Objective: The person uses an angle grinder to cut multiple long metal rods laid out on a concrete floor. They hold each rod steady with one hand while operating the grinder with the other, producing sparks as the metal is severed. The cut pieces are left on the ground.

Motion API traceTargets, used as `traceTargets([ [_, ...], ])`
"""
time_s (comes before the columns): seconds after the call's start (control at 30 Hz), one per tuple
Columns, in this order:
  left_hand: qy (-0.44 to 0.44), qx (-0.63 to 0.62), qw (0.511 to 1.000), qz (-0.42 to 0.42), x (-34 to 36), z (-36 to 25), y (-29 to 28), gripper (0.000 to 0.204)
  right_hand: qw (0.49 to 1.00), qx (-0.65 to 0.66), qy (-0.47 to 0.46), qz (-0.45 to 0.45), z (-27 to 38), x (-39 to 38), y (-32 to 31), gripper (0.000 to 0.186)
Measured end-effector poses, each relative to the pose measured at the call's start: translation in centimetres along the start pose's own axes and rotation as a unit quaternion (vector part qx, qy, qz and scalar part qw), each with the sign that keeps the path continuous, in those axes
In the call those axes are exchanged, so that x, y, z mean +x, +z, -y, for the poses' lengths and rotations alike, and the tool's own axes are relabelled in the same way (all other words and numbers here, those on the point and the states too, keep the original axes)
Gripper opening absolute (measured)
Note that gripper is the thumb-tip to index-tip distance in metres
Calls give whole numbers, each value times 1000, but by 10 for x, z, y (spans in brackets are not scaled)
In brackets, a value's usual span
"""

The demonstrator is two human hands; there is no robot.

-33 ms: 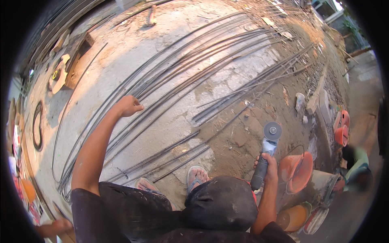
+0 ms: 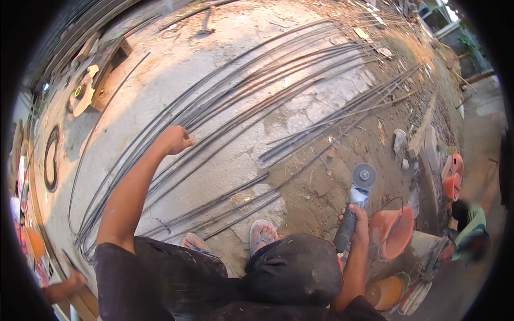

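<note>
My right hand (image 2: 360, 223) grips an angle grinder (image 2: 347, 229) by its dark body. The grinder's round grey disc (image 2: 364, 175) points away from me, over the dirt. My left arm reaches forward, and my left hand (image 2: 175, 140) is closed above a spread of long, thin steel bars (image 2: 235, 115). Its inner side is hidden, so I cannot make out whether it holds anything. The bars run from the lower left to the far right across the concrete. Shorter bars (image 2: 214, 206) lie just ahead of my sandalled feet (image 2: 263, 232).
Orange buckets (image 2: 395, 230) and a grey bucket (image 2: 423, 251) stand at my right. A hammer (image 2: 208, 20) lies far ahead. A wooden block (image 2: 104, 80) and a black coil (image 2: 51, 160) are at left. Another person's hand (image 2: 75, 281) shows at the lower left.
The whole view has shifted slightly. Both my hands keep nearly the same pose, and the grinder stays in my right hand. The other person's hand at the lower left has moved a little.
</note>
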State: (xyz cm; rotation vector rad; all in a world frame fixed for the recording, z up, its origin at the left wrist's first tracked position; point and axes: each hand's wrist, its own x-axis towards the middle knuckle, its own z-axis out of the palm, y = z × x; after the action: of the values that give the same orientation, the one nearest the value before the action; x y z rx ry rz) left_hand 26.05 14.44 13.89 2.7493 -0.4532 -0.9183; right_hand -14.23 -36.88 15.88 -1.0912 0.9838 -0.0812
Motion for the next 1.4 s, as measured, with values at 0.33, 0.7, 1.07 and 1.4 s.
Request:
traceTargets([
  [0.33,124,90,977,-147,46,6,83,39,999,5,-32,-25,-5,-56,47,34],
  [0.7,300,10,945,-127,85,-123,77,30,984,-65,-94,-134,79,-119,55,27],
  [1.07,203,-65,973,87,127,-215,64,60,997,-34,-68,-34,113,29,29,31],
  [1.4,-24,-183,983,14,126,-301,88,65,994,-83,-12,64,133,203,19,33],
])
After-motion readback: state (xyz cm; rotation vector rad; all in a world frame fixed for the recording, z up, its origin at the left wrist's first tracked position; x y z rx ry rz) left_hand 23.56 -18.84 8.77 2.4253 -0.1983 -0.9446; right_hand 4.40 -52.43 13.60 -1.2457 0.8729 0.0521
